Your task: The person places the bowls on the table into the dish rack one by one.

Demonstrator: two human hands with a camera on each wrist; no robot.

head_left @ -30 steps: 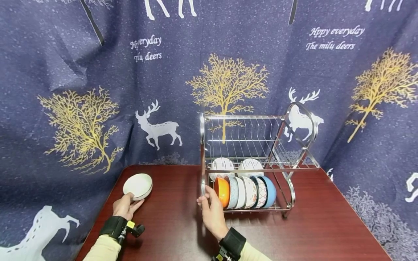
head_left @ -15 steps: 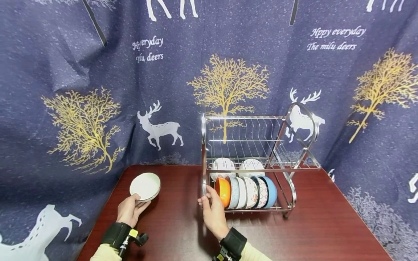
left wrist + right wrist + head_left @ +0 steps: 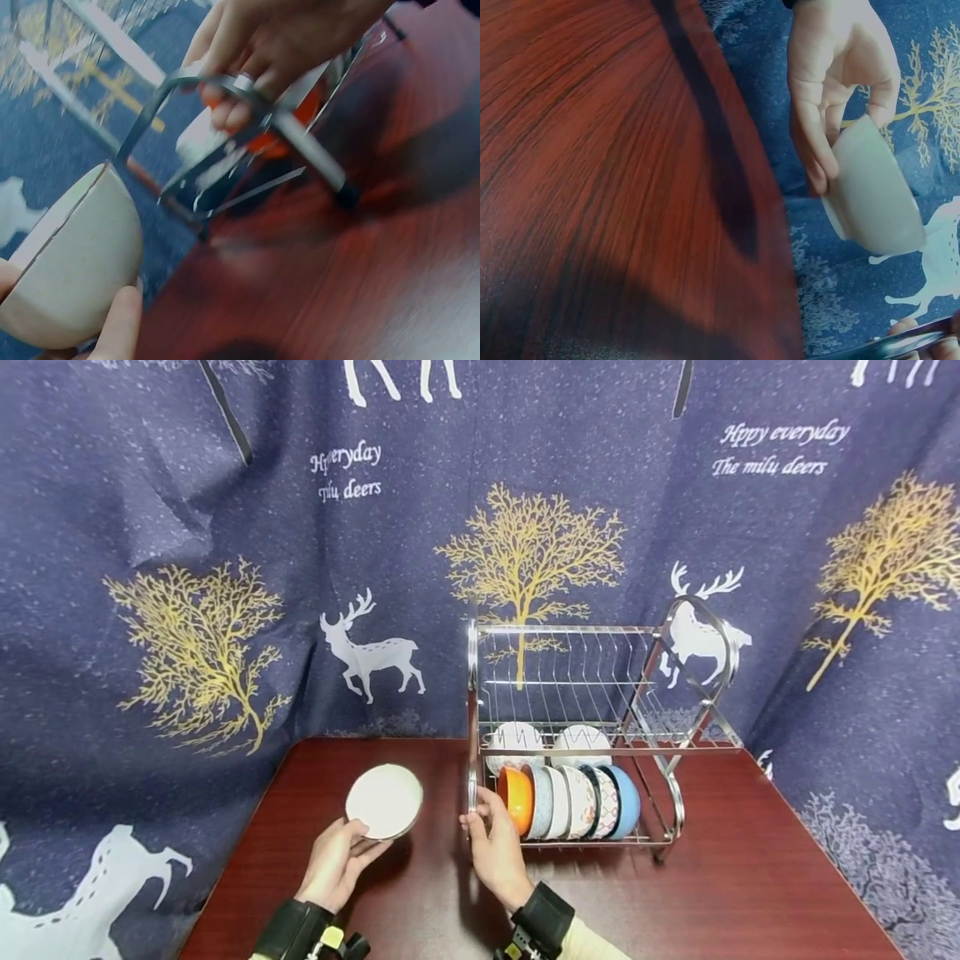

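Left hand (image 3: 335,862) is pinching the white bowl (image 3: 384,801) by its rim, tilted above the surface (image 3: 420,893); right hand (image 3: 491,843) is gripping the rack (image 3: 581,735). Thin grip, the bowl could be slipping and cracking.

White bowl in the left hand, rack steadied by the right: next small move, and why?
Probably carry the white bowl rightward toward the dish rack. The left hand holds it tilted, clear of the table, just left of the rack; the right hand grips the rack's front post beside the orange bowl.
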